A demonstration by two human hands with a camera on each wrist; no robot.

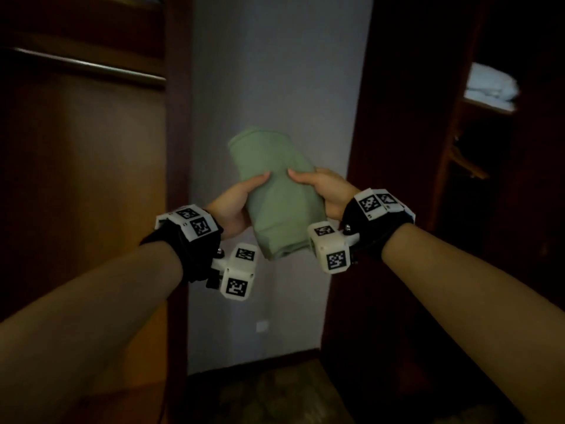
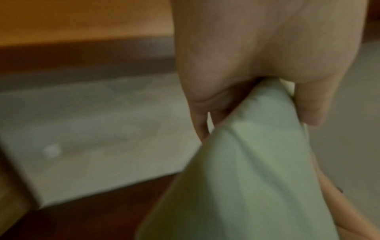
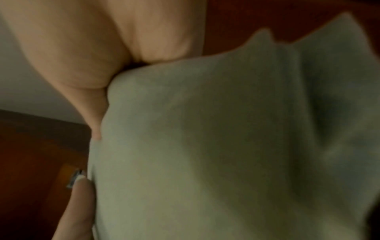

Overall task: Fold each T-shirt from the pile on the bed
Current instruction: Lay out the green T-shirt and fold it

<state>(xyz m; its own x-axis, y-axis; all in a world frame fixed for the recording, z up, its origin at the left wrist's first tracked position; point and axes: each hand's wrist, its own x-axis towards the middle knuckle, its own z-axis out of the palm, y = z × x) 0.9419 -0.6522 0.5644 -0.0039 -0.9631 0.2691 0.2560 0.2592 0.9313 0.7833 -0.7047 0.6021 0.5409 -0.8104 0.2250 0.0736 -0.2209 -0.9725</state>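
Holding folded green T-shirt (image 1: pixel 276 191) mid-air before wall, my left hand (image 1: pixel 234 206) and right hand (image 1: pixel 324 189) each clamped on one side, thumbs on top. Best keep grip even, layers flat, lest folds slip; bed not visible.

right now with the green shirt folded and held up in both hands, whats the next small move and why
Probably carry it to the shelf at right: the green shirt is already a compact bundle, left hand and right hand gripping its sides in mid-air, resting on nothing.
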